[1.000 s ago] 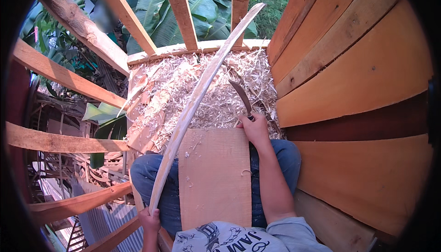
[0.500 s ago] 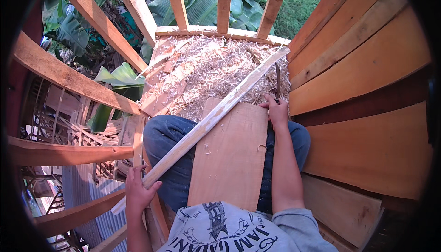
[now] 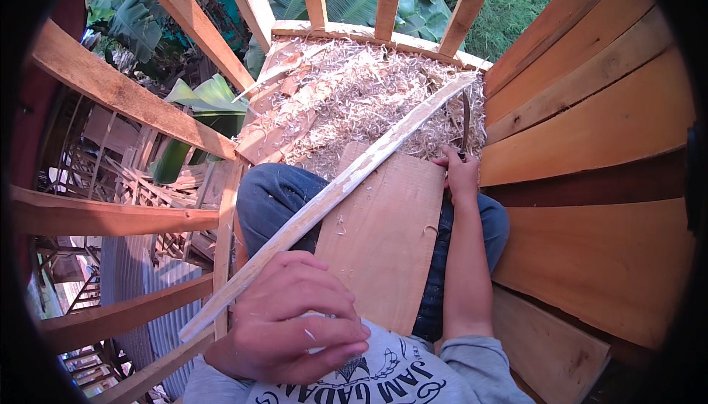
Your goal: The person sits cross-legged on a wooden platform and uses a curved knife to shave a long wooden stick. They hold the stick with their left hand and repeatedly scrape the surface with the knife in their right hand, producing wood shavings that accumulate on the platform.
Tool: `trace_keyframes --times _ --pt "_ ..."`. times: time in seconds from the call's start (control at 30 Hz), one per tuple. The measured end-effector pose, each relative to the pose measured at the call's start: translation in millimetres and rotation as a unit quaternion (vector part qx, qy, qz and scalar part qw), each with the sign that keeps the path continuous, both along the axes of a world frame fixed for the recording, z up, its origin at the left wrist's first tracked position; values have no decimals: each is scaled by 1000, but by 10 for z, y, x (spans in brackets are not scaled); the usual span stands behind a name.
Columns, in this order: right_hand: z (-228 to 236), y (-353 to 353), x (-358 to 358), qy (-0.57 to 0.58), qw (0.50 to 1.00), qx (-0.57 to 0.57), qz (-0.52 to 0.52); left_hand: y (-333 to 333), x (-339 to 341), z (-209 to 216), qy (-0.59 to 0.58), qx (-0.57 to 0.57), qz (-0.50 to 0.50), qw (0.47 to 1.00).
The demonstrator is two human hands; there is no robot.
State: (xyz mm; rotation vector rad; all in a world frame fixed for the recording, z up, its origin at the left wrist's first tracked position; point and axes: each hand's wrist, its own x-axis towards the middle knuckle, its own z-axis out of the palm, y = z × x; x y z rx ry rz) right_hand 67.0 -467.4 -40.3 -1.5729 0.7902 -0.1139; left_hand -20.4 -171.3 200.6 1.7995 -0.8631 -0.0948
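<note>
The left hand (image 3: 291, 326) hangs close under the camera, its fingers curled loosely inward over the person's chest and gripping nothing, while the right hand (image 3: 461, 175) is closed around the handle of a curved blade (image 3: 465, 120) at the far right edge of the lap. A moment ago the left hand was low at the near end of the long pale wooden strip (image 3: 332, 194), first holding it, then spread open beside it; now it has come up and off the wood altogether. The strip has swung as well: from standing nearly straight away from the person, it now lies on a slant, its near end poking out to the left past the railing and its far end resting on the shavings near the blade. It lies across the flat board (image 3: 383, 231) that covers the person's knees, and no hand touches it. The right hand has scarcely shifted, the blade pointing away over the heap of wood shavings (image 3: 354, 94) that fills the far floor. With the strip released and the knife idle, the paring looks paused, perhaps between passes. Slanted timber rails (image 3: 125, 98) stand to the left, and a wall of broad planks (image 3: 590, 120) curves along the right.
</note>
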Motion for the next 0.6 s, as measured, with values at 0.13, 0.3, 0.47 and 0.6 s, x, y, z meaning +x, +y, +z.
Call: trace_keyframes --times 0.13,0.3,0.47,0.6 --pt "118 51 49 1 1000 7 6 -616 -52 120 -194 -101 -23 976" --pt "-36 -10 75 17 1000 17 -1 -997 121 70 -174 -127 -197 957" --pt "-171 -73 128 5 999 46 21 -1103 229 47 -180 124 -277 936" --pt "-200 -94 98 12 1000 23 4 -1306 337 -740 -244 235 -141 930"
